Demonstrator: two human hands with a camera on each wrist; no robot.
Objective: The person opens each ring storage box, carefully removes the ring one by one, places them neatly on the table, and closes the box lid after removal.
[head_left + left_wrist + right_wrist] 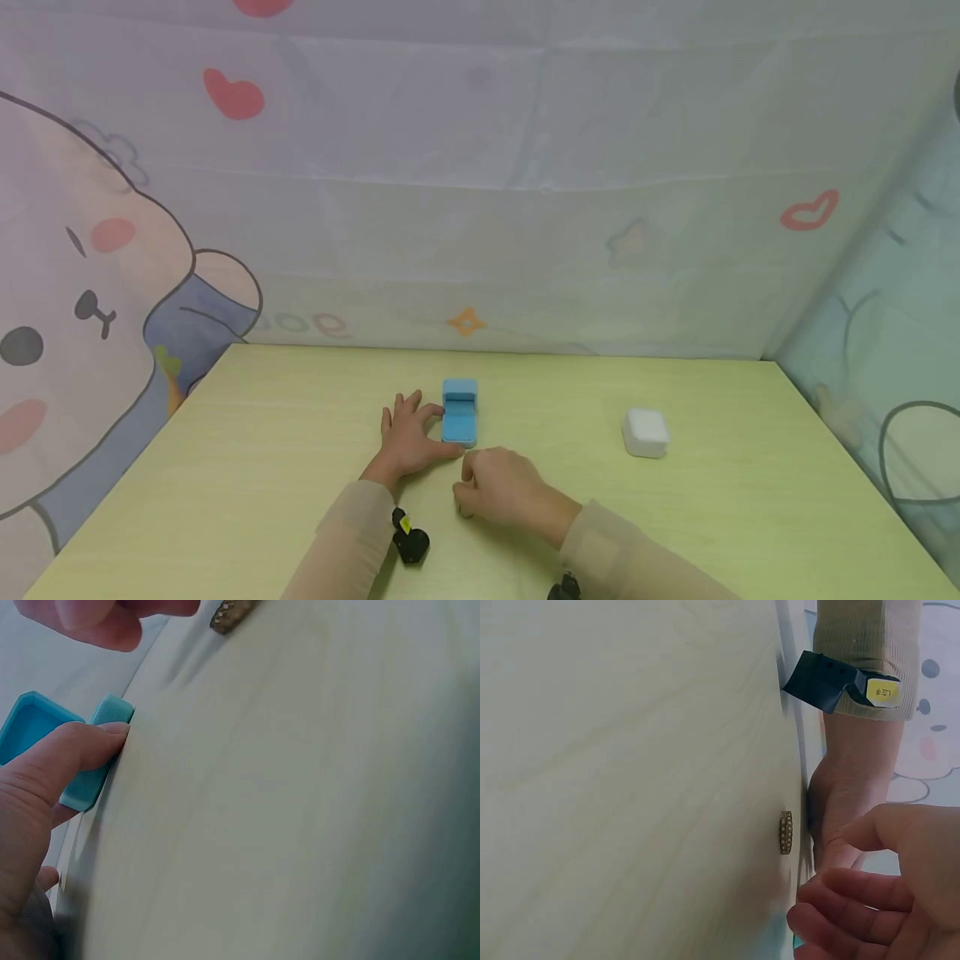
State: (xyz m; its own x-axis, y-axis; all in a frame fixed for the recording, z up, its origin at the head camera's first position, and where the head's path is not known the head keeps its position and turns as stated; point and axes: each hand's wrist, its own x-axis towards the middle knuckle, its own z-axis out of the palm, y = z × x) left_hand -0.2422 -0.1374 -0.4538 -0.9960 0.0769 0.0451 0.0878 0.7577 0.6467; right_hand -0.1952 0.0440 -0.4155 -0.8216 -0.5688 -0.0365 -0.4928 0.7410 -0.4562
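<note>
A light-blue ring box (460, 427) stands with its lid up on the table. My left hand (411, 442) holds it, the thumb at its front edge and a finger at its left side; the other fingers spread out. In the left wrist view the thumb lies on the base of the ring box (96, 776). Just in front of the box is my right hand (506, 487), its fingers loosely curled around nothing visible. A gold-coloured ring (785, 832) with small pale stones rests on the table near the right fingers. From the head view that ring is hidden.
A small white rounded box (646, 433) stands on the right side of the pale wooden table (720, 517). Behind the table hangs a printed cloth (510, 208). A black strap mount (825, 682) sits on the left sleeve.
</note>
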